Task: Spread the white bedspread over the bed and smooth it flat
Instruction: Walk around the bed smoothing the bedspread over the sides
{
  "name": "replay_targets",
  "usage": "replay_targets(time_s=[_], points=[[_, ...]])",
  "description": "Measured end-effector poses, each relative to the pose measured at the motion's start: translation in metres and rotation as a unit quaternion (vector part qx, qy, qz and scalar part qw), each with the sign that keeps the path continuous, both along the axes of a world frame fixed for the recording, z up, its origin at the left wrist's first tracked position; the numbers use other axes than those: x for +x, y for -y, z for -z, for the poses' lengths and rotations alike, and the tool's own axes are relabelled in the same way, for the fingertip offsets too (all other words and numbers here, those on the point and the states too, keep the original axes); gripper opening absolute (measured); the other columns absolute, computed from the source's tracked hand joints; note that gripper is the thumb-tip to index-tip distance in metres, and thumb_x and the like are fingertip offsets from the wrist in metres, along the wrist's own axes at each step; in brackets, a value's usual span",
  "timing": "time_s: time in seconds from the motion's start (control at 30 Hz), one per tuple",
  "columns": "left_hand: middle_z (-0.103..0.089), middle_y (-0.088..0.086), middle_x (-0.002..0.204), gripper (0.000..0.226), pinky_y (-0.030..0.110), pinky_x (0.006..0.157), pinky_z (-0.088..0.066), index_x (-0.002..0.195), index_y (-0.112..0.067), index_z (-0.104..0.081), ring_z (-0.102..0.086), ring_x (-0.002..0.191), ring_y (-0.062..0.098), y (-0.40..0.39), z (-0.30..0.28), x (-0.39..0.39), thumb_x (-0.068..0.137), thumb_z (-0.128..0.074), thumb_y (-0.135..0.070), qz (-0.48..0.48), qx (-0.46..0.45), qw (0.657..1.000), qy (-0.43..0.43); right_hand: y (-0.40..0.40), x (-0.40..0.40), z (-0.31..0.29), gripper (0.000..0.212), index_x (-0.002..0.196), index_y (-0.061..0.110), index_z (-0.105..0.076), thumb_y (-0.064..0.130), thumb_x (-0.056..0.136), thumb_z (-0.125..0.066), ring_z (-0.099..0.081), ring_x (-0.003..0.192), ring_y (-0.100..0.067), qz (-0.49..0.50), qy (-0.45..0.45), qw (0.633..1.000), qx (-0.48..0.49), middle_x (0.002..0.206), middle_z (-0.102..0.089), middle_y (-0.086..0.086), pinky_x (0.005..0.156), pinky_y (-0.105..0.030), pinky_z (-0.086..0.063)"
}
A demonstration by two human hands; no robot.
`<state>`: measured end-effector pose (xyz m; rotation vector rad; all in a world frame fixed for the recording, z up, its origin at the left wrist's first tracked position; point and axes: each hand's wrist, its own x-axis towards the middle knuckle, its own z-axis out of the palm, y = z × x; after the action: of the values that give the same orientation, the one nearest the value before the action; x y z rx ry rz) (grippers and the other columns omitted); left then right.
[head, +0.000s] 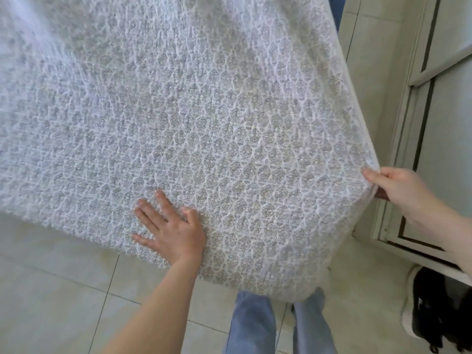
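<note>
The white bedspread [199, 118], printed with a small grey leaf pattern, covers the whole bed and fills most of the view. Its near corner hangs over the bed's corner just in front of my legs. My left hand [168, 228] lies flat on it near the front edge, palm down, fingers spread. My right hand [398, 187] pinches the bedspread's right edge at the side of the bed, thumb on top. The bed itself is hidden under the cloth.
Pale floor tiles [58, 284] lie in front and to the left. A cream wardrobe with dark trim [434, 103] stands close on the right, leaving a narrow gap. A black and white bag [439, 310] sits on the floor at lower right.
</note>
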<state>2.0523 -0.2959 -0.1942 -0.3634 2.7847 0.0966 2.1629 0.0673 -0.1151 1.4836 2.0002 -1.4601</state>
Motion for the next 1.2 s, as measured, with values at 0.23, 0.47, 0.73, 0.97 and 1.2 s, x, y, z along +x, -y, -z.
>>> replay_targets(time_s=[0.23,0.47,0.73,0.97,1.2], points=[[0.016,0.005,0.165,0.068,0.066,0.116,0.003,0.158,-0.022,0.008,0.016,0.151,0.029,-0.019,-0.009,-0.012,0.097,-0.018,-0.039,-0.03,-0.008,0.999,0.033,-0.005,-0.065,-0.001,0.022,0.114,0.011,-0.064,0.021,0.095,-0.057,-0.068,0.086,-0.02,0.081,-0.077,0.962,-0.25,0.103,-0.07,-0.007,0.08,-0.04,-0.053],[0.027,0.001,0.161,0.065,0.078,0.106,0.004,0.153,-0.041,0.018,0.026,0.147,0.032,-0.122,-0.013,-0.049,0.099,-0.015,-0.057,-0.051,0.06,0.996,0.044,-0.019,-0.104,-0.021,0.018,0.097,0.007,-0.066,0.023,0.09,-0.066,-0.071,0.069,-0.01,-0.024,-0.124,0.977,-0.174,0.075,-0.075,0.003,0.066,-0.025,-0.059],[0.025,0.0,0.162,0.067,0.08,0.105,0.002,0.149,-0.045,0.024,0.022,0.148,0.034,-0.156,0.0,-0.048,0.091,-0.004,-0.065,-0.068,0.012,0.998,0.012,-0.087,-0.084,0.029,0.015,0.095,-0.005,-0.065,0.009,0.093,-0.063,-0.066,0.089,-0.024,0.001,-0.018,0.984,-0.177,0.118,-0.066,-0.023,0.092,-0.044,-0.052],[0.023,-0.002,0.163,0.067,0.078,0.108,-0.001,0.15,-0.044,0.022,0.016,0.15,0.033,-0.16,0.005,-0.049,0.091,-0.002,-0.065,-0.072,-0.016,0.997,0.0,-0.12,-0.171,0.0,0.01,0.096,0.003,-0.063,0.011,0.089,-0.065,-0.07,0.085,-0.025,0.032,-0.13,0.951,-0.278,0.097,-0.072,-0.012,0.081,-0.042,-0.06],[0.024,-0.003,0.163,0.067,0.076,0.109,0.0,0.149,-0.046,0.024,0.016,0.15,0.031,-0.161,0.003,-0.049,0.091,-0.002,-0.064,-0.068,-0.025,0.997,0.007,-0.163,-0.127,0.035,0.014,0.1,0.001,-0.066,0.01,0.089,-0.065,-0.07,0.064,-0.01,0.034,-0.101,0.969,-0.223,0.08,-0.074,-0.004,0.064,-0.023,-0.06]])
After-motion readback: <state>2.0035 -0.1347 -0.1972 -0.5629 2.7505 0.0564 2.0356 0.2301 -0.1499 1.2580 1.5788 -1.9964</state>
